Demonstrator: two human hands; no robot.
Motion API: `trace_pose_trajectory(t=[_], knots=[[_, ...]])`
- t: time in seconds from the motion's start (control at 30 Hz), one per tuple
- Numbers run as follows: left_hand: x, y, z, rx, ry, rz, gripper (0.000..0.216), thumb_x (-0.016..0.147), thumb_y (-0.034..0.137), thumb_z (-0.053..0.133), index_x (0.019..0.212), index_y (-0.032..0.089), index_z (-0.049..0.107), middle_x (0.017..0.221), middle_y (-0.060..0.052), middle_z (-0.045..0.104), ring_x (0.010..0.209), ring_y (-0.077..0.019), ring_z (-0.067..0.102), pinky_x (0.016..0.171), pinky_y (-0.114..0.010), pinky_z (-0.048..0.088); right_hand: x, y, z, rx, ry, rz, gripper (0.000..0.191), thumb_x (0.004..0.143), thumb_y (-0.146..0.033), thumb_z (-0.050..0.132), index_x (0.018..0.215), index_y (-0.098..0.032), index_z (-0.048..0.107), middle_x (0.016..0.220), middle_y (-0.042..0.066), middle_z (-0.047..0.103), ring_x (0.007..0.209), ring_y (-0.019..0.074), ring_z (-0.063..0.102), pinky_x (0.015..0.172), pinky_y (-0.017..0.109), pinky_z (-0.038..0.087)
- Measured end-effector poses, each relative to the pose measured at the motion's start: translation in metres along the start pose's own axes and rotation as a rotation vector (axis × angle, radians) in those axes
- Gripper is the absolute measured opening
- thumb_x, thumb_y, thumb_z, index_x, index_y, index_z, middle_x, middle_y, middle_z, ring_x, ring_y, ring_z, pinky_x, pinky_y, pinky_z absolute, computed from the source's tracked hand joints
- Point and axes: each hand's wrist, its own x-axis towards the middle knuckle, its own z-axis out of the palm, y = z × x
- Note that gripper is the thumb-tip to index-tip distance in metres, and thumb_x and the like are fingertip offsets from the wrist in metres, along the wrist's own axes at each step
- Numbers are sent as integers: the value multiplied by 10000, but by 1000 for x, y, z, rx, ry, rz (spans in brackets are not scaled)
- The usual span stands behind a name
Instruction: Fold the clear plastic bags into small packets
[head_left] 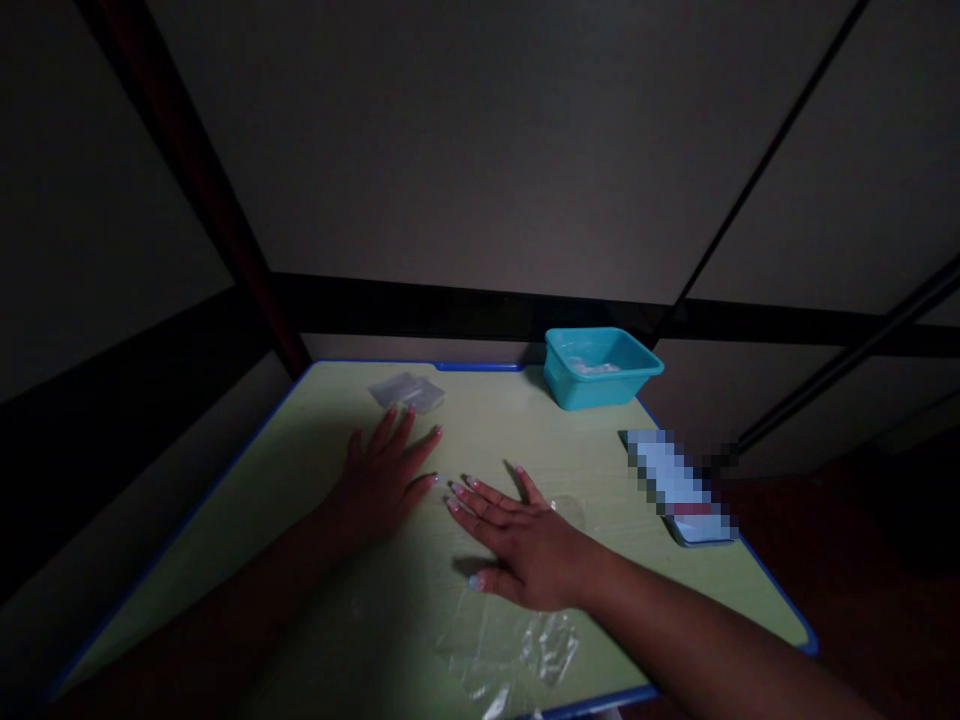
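Note:
My left hand (384, 472) lies flat on the pale green table (285, 500), fingers spread and pointing away from me. My right hand (517, 545) also rests flat, palm down, fingers stretched toward the left hand so the fingertips nearly meet. A thin clear plastic sheet (517, 645) lies crinkled on the table under and in front of my right hand. Neither hand grips anything.
A small stack of clear plastic bags (407, 392) lies at the far side of the table. A turquoise tub (600, 368) stands at the far right corner. A phone (681, 488) lies by the right edge. The table has a blue rim; dark wall panels rise behind.

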Motion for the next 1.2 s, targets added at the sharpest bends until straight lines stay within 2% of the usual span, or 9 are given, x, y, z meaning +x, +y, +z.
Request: trace_pose_trajectory(t=[0.27, 0.5, 0.77, 0.83, 0.9, 0.97, 1.03, 1.1, 1.2], knots=[[5, -4, -5, -24, 17, -122, 545, 897, 436, 450, 1408, 248, 417, 1545, -155, 240, 1411, -407, 133, 1050, -636, 202, -13, -8, -3, 52, -27, -24, 722, 927, -623, 284, 1509, -267, 45, 1566, 57, 31, 1449, 232, 19, 1073, 533, -215], [4, -6, -5, -69, -61, -29, 770, 773, 591, 574, 1440, 277, 348, 1564, -165, 164, 1413, -434, 88, 1038, -666, 184, -13, -3, -8, 52, -24, 45, 766, 923, -633, 265, 1506, -220, -12, 1565, 71, 39, 1449, 218, 29, 1088, 517, -199], [7, -12, 2, -77, 94, -116, 596, 831, 471, 536, 1371, 230, 466, 1528, -152, 279, 1393, -440, 160, 1043, -660, 201, -13, -2, -5, 44, -57, 49, 755, 919, -630, 293, 1508, -241, 25, 1567, 84, 38, 1447, 257, 41, 1091, 563, -157], [5, -9, -3, -108, 150, -48, 564, 859, 421, 505, 1374, 197, 452, 1526, -155, 289, 1399, -403, 186, 1070, -627, 198, -12, -1, -3, 33, -50, 63, 727, 921, -622, 300, 1507, -266, 58, 1568, 79, 44, 1446, 264, 33, 1077, 578, -168], [0, -2, -7, -178, 141, 127, 563, 905, 394, 444, 1421, 183, 365, 1528, -142, 297, 1404, -323, 237, 1115, -544, 195, -11, 2, -3, 31, -43, 81, 696, 924, -609, 317, 1503, -293, 99, 1569, 75, 54, 1446, 266, 30, 1059, 590, -184], [-5, 6, -8, -255, 41, 355, 610, 942, 414, 393, 1483, 205, 203, 1543, -115, 275, 1404, -258, 267, 1140, -483, 184, -11, 6, -7, 41, -40, 80, 669, 925, -585, 347, 1497, -311, 134, 1570, 69, 61, 1445, 273, 25, 1042, 610, -189], [-9, 12, -5, -295, -69, 510, 713, 937, 460, 409, 1505, 231, 45, 1561, -103, 209, 1415, -252, 242, 1149, -485, 163, -13, 10, -15, 74, -29, 59, 622, 943, -531, 353, 1492, -311, 159, 1569, 60, 81, 1446, 267, 25, 1041, 621, -171], [-11, 14, -1, -306, -138, 560, 807, 915, 491, 447, 1500, 243, -50, 1568, -104, 158, 1422, -266, 213, 1151, -498, 150, -16, 15, -26, 112, 21, 69, 553, 974, -465, 304, 1489, -308, 177, 1566, 43, 122, 1446, 243, 47, 1059, 616, -139], [-11, 12, 1, -301, -196, 546, 847, 905, 526, 441, 1487, 243, -104, 1570, -109, 108, 1427, -279, 188, 1150, -511, 142, -19, 22, -37, 96, 129, 192, 523, 992, -436, 243, 1492, -307, 163, 1566, 25, 141, 1445, 226, 73, 1072, 611, -119]])
